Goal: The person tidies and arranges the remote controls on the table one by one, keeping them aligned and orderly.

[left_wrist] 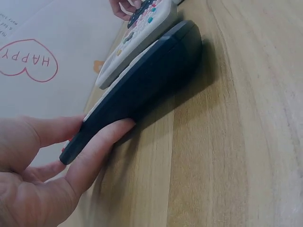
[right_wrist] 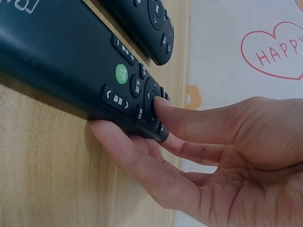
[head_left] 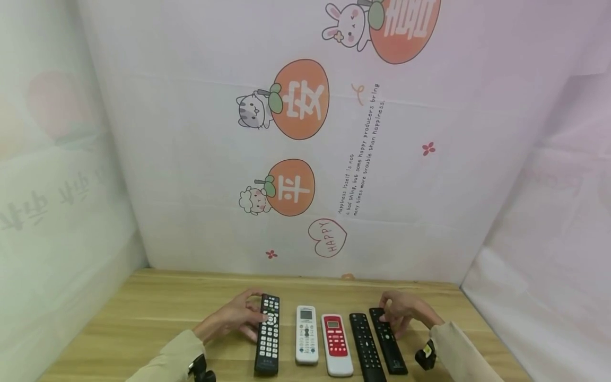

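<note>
My left hand (head_left: 237,314) grips the far end of a black remote control (head_left: 268,339) with white buttons. In the left wrist view this remote control (left_wrist: 137,78) tilts, its gripped end raised off the wood and its other end low near the table. At the far right of the row, my right hand (head_left: 402,307) holds a slim black remote control (head_left: 392,347). The right wrist view has the thumb on its round button pad and the other fingers at its side and underneath; a green button (right_wrist: 121,74) shows beside them.
Between the hands lie a white remote control (head_left: 306,347), a red and white one (head_left: 338,347) and another black one (head_left: 366,345), side by side on the wooden table (head_left: 167,297). A printed white cloth (head_left: 191,159) hangs behind the table, with more cloth at both sides.
</note>
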Motion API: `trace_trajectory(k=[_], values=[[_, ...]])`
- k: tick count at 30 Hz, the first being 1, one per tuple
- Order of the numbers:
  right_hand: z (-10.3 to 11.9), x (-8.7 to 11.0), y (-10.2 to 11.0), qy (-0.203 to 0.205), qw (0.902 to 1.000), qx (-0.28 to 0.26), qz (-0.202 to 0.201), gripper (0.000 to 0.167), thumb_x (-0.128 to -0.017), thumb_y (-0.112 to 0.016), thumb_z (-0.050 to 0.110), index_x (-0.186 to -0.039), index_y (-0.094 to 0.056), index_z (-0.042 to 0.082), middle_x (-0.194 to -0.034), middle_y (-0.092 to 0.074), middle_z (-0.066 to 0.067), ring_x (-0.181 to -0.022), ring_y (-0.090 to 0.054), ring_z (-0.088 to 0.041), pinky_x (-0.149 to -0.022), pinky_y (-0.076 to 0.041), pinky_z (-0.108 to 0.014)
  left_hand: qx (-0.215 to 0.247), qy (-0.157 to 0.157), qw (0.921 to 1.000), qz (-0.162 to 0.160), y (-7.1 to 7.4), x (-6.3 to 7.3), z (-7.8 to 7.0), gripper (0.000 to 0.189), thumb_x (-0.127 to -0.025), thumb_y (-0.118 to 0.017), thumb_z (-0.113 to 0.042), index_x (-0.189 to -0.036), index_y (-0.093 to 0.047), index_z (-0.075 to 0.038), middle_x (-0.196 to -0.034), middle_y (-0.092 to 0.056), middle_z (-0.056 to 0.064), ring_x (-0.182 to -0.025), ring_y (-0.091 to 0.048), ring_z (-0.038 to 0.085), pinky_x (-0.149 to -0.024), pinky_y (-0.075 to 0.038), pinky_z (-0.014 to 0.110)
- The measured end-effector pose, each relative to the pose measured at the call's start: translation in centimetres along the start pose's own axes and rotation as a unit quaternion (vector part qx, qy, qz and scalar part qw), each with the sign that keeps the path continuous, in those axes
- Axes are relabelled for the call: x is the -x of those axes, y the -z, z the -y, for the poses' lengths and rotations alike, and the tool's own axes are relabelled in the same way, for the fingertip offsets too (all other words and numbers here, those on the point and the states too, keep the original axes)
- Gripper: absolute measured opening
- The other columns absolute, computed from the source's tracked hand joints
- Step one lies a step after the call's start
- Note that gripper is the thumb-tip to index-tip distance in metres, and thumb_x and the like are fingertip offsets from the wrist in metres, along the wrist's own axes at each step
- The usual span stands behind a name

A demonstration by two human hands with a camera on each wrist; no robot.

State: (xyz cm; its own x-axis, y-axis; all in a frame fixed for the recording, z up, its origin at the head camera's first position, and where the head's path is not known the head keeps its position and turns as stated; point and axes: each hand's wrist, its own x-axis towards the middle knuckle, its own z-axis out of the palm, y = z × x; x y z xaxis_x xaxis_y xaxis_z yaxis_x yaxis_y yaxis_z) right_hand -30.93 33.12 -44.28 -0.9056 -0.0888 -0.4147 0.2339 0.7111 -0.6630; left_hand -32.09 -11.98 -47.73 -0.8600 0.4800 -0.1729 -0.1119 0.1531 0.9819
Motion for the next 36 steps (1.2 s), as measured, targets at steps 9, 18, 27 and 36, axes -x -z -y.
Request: trace_trajectory(k=[9, 18, 27, 36], values=[[-0.3, 0.0, 0.0, -0.006, 0.9999, -0.004, 0.008, 0.022, -0.096, -0.066, -0.008, -0.115, -0.056, -0.002, -0.094, -0.06, -0.021, -0.083, -0.067, -0.03, -0.07, -0.066, -0.043, -0.037, -0.015, 0.999, -0.022, -0.8, -0.2, -0.1, 0.083, -0.09, -0.071, 0.008, -0.157, -0.021, 0.01, -0.108, -0.061, 0.028, -0.08, -0.072, 0.031, -0.063, -0.065, 0.042], [-0.1, -0.2, -0.4, -0.01, 0.9999, -0.005, 0.004, 0.023, -0.096, -0.067, -0.008, -0.114, -0.055, -0.001, -0.093, -0.061, -0.021, -0.083, -0.069, -0.029, -0.07, -0.066, -0.042, -0.074, -0.006, 0.9966, -0.035, -1.1, -0.3, -0.4, 0.082, -0.089, -0.071, 0.011, -0.156, -0.025, 0.012, -0.105, -0.059, 0.026, -0.081, -0.07, 0.032, -0.06, -0.065, 0.041], [0.2, -0.3, -0.2, -0.003, 1.0, -0.004, 0.008, 0.023, -0.096, -0.065, -0.011, -0.114, -0.054, -0.002, -0.092, -0.064, -0.022, -0.08, -0.07, -0.029, -0.07, -0.066, -0.043, -0.077, 0.001, 0.9959, -0.046, -1.0, -0.2, -0.9, 0.084, -0.087, -0.072, 0.01, -0.156, -0.025, 0.012, -0.102, -0.059, 0.023, -0.083, -0.069, 0.032, -0.062, -0.065, 0.041], [0.4, -0.3, 0.1, -0.007, 0.9998, -0.004, 0.019, 0.023, -0.096, -0.064, -0.012, -0.115, -0.054, -0.002, -0.093, -0.064, -0.022, -0.08, -0.07, -0.027, -0.071, -0.066, -0.043, -0.079, -0.006, 0.9962, -0.035, -1.0, 0.0, -1.0, 0.079, -0.088, -0.07, 0.012, -0.155, -0.029, 0.012, -0.099, -0.06, 0.023, -0.082, -0.069, 0.031, -0.061, -0.065, 0.042]])
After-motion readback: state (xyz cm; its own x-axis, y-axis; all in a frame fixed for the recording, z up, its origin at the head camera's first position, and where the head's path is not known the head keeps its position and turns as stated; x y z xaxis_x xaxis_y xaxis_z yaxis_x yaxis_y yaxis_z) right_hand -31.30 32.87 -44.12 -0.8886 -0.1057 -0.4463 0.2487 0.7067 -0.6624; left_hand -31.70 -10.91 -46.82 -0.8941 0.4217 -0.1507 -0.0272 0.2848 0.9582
